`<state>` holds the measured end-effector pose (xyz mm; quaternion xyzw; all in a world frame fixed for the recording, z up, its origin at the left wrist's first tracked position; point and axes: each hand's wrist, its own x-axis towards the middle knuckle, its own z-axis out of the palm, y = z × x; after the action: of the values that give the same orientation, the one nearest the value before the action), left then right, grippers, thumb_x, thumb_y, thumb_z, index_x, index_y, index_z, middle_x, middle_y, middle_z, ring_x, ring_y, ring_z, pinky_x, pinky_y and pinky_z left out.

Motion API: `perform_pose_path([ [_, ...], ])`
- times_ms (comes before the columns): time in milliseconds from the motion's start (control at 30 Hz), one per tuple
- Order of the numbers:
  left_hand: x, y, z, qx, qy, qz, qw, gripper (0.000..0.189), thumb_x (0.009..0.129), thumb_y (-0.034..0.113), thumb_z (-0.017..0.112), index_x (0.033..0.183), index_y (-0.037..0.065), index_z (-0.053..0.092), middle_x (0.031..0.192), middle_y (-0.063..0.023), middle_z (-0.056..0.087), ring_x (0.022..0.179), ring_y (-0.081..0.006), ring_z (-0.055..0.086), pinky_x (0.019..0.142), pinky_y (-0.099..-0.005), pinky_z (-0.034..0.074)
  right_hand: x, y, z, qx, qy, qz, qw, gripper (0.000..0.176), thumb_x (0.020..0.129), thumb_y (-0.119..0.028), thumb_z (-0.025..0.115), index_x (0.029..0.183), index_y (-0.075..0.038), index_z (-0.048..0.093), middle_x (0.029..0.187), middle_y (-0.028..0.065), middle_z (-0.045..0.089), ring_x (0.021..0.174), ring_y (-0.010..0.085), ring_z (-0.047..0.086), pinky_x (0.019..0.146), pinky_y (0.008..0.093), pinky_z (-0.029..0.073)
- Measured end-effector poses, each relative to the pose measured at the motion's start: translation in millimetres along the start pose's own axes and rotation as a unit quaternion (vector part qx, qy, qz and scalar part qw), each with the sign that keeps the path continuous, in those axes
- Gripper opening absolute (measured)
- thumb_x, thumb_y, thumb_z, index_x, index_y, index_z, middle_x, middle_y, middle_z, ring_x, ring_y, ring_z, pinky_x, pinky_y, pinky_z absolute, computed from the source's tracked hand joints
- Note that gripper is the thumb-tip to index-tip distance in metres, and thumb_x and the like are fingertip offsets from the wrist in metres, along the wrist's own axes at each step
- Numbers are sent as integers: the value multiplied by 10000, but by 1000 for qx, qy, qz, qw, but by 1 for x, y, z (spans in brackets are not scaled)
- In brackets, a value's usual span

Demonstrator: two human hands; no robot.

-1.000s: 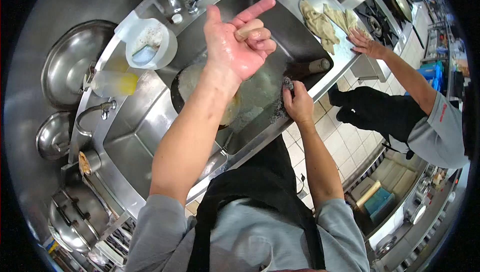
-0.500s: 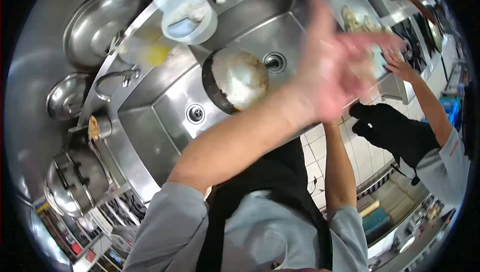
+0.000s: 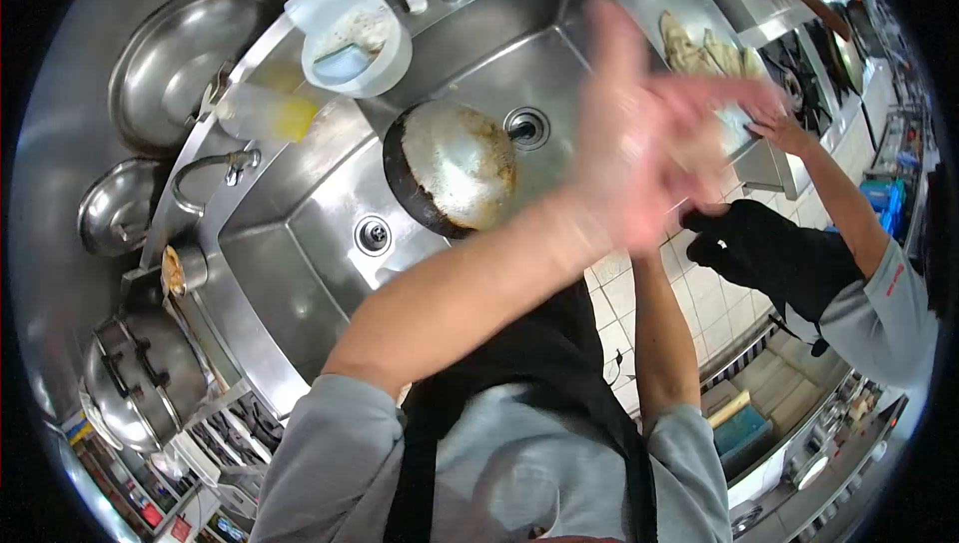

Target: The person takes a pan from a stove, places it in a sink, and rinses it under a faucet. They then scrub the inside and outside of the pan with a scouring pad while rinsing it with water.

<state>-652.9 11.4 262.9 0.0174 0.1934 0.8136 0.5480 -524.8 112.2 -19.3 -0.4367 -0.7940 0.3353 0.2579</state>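
Observation:
My left hand (image 3: 644,138) is raised across my body beyond the sink's front edge, smeared by motion. Its fingers stretch to the right, the thumb points up, and no object shows in it. Behind it, my right hand is mostly covered; the right forearm (image 3: 664,333) rises below. To the left, a wok-like pan (image 3: 465,168) with a scuffed silver face and blackened side rests at the divider of the steel double sink (image 3: 285,238). Neither hand appears to touch it. A white plastic dipper (image 3: 395,68) holding a blue sponge (image 3: 342,63) sits at the sink's back.
A bottle with yellow liquid (image 3: 270,115) stands near the curved faucet (image 3: 185,188). Steel bowls (image 3: 195,63) line the left wall. Right of my hands, a co-worker's hand (image 3: 784,133) touches the counter near cloths (image 3: 689,48). A lidded pot (image 3: 150,383) stands at lower left.
The view has shifted slightly, so the sink and pan sit a little farther left. My left hand stays raised, fingers stretched and blurred, with the right hand behind it.

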Motion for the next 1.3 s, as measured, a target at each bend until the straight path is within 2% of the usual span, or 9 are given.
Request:
perform_pose_path([
  [33,11,10,-35,-55,-24,35,998,1158,931,855,22,1300,-53,639,547,74,226,510,-130,254,562,-291,340,20,25,-13,-112,-158,-214,958,257,954,-286,618,1082,-63,606,1094,207,671,989,442,650,810,499,531],
  [100,24,15,-50,-38,93,88,991,1134,941,845,26,1291,-37,646,554,80,208,528,-130,253,561,-285,329,19,-6,-24,-101,-183,-143,967,275,959,-306,615,1095,-67,599,1078,202,667,978,444,649,805,501,531],
  [233,5,-46,7,9,-54,25,998,1143,908,885,48,1187,-18,691,581,-26,539,481,-181,505,522,-345,469,18,-33,-36,-106,-218,-74,967,260,994,-301,608,1117,-75,645,1057,213,684,991,434,659,827,487,510],
  [300,-9,-62,5,350,-266,8,898,827,1068,652,249,1227,-31,688,949,-185,744,647,-238,695,661,-376,560,17,-4,-25,-76,-168,-147,972,274,977,-303,635,1133,-79,616,1092,226,669,952,468,640,788,515,514],
  [367,-27,-82,-26,456,-201,196,845,529,1073,440,455,1221,3,713,964,-172,742,797,-287,710,777,-407,542,20,9,-20,-62,-178,-160,969,272,978,-300,638,1124,-72,616,1067,230,666,942,470,636,781,514,507],
  [500,-69,-38,-140,731,-67,289,614,534,1103,452,347,1272,68,677,1210,-143,717,1213,-327,631,1026,-449,470,20,-3,-24,-81,-186,-124,971,300,983,-341,620,1089,-60,619,1042,198,676,936,441,652,798,482,518],
  [667,-127,35,-255,737,264,249,571,560,1122,395,288,1349,31,647,1414,-181,610,1352,-330,541,1181,-446,341,18,1,-22,-81,-164,-135,974,285,978,-333,622,1099,-74,624,1063,195,681,969,423,664,808,471,531],
  [967,-110,51,-326,935,149,169,274,351,1041,303,517,1314,186,704,1420,-92,630,1417,-352,475,1215,-664,152,24,-3,-30,-141,-195,-137,961,334,938,-351,617,1143,-87,614,1101,231,668,1007,451,655,845,528,526],
  [1300,-112,36,-303,897,284,135,311,437,1051,460,451,1371,246,659,1518,-92,539,1438,-354,436,1164,-676,268,21,-4,-20,-103,-179,-134,969,308,965,-350,638,1109,-77,633,1043,187,694,950,416,670,804,470,526],
])
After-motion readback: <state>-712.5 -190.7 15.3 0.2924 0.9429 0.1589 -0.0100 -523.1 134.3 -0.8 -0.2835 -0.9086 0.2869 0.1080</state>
